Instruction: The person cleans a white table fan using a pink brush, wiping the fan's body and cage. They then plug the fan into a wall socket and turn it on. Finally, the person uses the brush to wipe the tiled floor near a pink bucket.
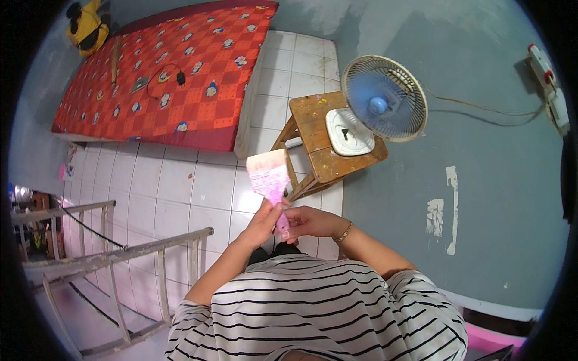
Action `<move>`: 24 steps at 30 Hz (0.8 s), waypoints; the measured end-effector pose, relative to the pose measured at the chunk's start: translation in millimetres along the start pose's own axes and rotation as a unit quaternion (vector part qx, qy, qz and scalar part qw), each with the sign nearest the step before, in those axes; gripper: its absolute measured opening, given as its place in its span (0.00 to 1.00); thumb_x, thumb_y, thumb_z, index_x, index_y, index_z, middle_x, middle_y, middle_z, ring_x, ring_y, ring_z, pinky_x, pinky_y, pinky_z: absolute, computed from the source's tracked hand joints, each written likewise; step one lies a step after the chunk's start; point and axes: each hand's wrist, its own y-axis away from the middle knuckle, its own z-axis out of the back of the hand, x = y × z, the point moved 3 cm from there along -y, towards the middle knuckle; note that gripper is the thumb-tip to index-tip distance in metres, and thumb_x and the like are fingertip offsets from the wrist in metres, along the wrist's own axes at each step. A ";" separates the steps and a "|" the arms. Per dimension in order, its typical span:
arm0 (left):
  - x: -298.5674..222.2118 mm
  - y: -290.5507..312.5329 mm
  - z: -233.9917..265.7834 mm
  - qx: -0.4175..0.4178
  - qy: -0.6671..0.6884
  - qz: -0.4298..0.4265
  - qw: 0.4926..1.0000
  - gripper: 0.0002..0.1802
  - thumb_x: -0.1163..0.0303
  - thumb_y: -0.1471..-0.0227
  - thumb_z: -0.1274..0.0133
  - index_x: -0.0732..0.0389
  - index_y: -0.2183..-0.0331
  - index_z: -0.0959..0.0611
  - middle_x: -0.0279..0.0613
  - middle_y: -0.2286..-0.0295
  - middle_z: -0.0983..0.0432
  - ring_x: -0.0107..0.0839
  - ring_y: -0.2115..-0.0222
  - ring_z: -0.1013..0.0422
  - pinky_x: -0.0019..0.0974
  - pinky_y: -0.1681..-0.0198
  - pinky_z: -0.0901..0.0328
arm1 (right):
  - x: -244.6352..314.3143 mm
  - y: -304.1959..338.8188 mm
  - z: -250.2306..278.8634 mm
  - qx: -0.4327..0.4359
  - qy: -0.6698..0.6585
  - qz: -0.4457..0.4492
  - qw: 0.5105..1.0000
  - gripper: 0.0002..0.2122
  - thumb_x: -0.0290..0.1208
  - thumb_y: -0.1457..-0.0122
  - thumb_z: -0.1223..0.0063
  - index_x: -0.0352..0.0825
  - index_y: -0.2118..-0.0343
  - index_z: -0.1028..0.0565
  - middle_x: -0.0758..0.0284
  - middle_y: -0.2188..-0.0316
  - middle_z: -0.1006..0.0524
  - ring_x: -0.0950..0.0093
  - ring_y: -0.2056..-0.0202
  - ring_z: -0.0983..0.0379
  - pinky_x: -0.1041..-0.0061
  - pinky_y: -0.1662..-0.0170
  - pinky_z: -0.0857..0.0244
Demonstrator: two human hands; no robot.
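In front of my body I hold a paintbrush (270, 175) upright, its pale wide bristles pointing away from me. Pink paint coats its ferrule and handle. My left hand (265, 220) is closed around the handle just below the ferrule. Lower down, the fingers of my right hand (308, 222) close on the end of the same handle. A bracelet circles my right wrist. Beyond the brush stands a wooden stool (314, 115) with paint spots, bearing a fan (385, 99) with a white base and a blue centre.
A metal ladder (158, 245) stands at my left. Farther off is a mattress (198, 78) with a red patterned cover; a cable and a flat thing lie on it. White tiles (141, 174) cover the floor. On the grey wall (481, 168) at right are white patches and a power strip (548, 87).
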 end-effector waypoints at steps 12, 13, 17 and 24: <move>-34.7 28.3 -3.0 -0.047 -0.206 -0.059 0.976 0.08 0.70 0.49 0.49 0.65 0.69 0.24 0.33 0.79 0.32 0.22 0.76 0.34 0.26 0.73 0.37 | -14.0 29.3 23.0 -0.083 -0.055 0.041 0.994 0.07 0.24 0.47 0.48 0.30 0.65 0.27 0.65 0.71 0.23 0.76 0.70 0.25 0.79 0.67 0.29; -49.0 36.4 2.8 -0.084 -0.210 -0.113 0.968 0.06 0.71 0.51 0.48 0.65 0.73 0.25 0.34 0.80 0.32 0.22 0.76 0.34 0.27 0.72 0.37 | -15.2 30.8 29.0 -0.101 -0.040 0.027 0.994 0.07 0.24 0.47 0.48 0.30 0.65 0.27 0.65 0.71 0.23 0.76 0.70 0.25 0.79 0.68 0.29; -114.5 75.9 24.7 -0.114 -0.046 -0.245 0.962 0.12 0.66 0.51 0.48 0.63 0.79 0.26 0.37 0.81 0.31 0.26 0.78 0.35 0.31 0.72 0.36 | -30.1 33.1 40.4 -0.123 -0.024 -0.021 0.992 0.06 0.23 0.46 0.49 0.30 0.65 0.29 0.65 0.74 0.24 0.76 0.72 0.25 0.77 0.68 0.28; -239.7 145.8 1.7 0.253 0.125 -0.443 0.851 0.35 0.37 0.52 0.57 0.62 0.84 0.27 0.45 0.84 0.30 0.36 0.83 0.34 0.41 0.77 0.35 | -49.2 10.5 14.6 -0.091 -0.025 -0.065 0.993 0.06 0.24 0.47 0.48 0.30 0.66 0.28 0.66 0.76 0.25 0.78 0.75 0.26 0.79 0.71 0.29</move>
